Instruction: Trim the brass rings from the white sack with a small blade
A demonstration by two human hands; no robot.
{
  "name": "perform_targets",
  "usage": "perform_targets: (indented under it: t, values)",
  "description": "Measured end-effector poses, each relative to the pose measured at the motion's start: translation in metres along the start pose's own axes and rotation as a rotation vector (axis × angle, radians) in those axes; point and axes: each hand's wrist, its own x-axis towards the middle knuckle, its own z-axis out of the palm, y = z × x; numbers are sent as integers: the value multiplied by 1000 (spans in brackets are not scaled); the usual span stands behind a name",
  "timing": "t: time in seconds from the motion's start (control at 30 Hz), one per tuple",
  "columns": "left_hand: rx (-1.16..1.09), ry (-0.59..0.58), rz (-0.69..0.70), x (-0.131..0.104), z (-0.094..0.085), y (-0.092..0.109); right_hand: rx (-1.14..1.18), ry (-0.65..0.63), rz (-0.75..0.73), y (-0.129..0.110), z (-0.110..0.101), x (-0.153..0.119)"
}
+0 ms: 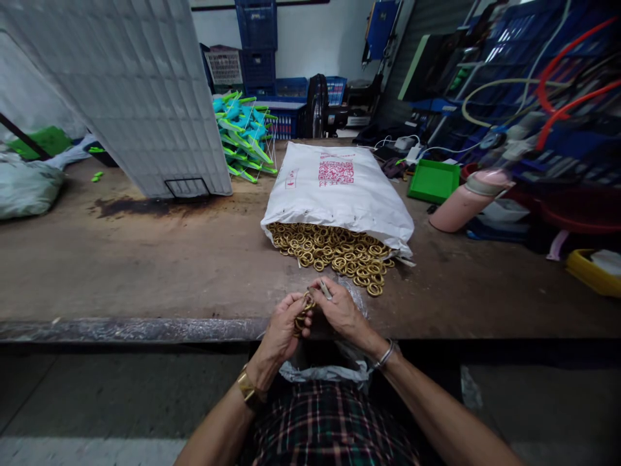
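Observation:
My left hand is closed around several brass-coloured rings, above the table's front edge. Close against it, my right hand is closed on a slim grey tool; its tip and exact kind are too small to make out. The fingertips of both hands meet at the uppermost ring. Just beyond them, a heap of brass-coloured rings spills from the open mouth of a white woven sack with red print, lying on its side.
The brown table has a plastic-wrapped front edge. A tall white ribbed panel stands at left, beside teal and green plastic parts. To the right are a green tray, a pink bottle and a yellow bin.

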Motion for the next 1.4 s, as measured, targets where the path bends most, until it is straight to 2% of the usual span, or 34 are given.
perform_targets:
  t: [0.13, 0.23, 0.33, 0.47, 0.57, 0.63, 0.8, 0.9, 1.0, 1.17, 1.3, 1.4]
  values:
    - [-82, 29, 70, 2, 1, -1, 129, -2, 59, 7, 10, -5]
    - [-70, 41, 89, 3, 1, -4, 113, 3, 56, 15, 16, -9]
    - [-43, 33, 67, 2, -1, -4, -46, -3, 19, 17, 13, -8]
    - [-12, 10, 18, 0, -3, 1, -404, -93, -174, 16, 0, -5]
    - [12, -3, -16, -1, -3, 3, -527, -150, -269, 15, -7, -4]
    - [16, 4, -19, -1, -3, 3, -466, -155, -234, 13, -7, -4]
    - [56, 6, 30, 0, -3, 0, -28, -124, 49, 6, -3, -3]
    - [119, -10, 45, 0, -3, -2, 79, -113, 137, 7, -1, -2]
    - [154, -20, 23, 0, -2, -2, 69, -97, 153, 9, -1, 0]
    - [174, -12, -9, 0, -2, 0, -13, -64, 86, 7, -1, 2]
    - [172, -19, 2, 0, -2, -1, -9, -67, 75, 8, -3, 3]
    - [120, -34, 23, 0, -2, -1, -41, -21, 81, 15, -6, 2]
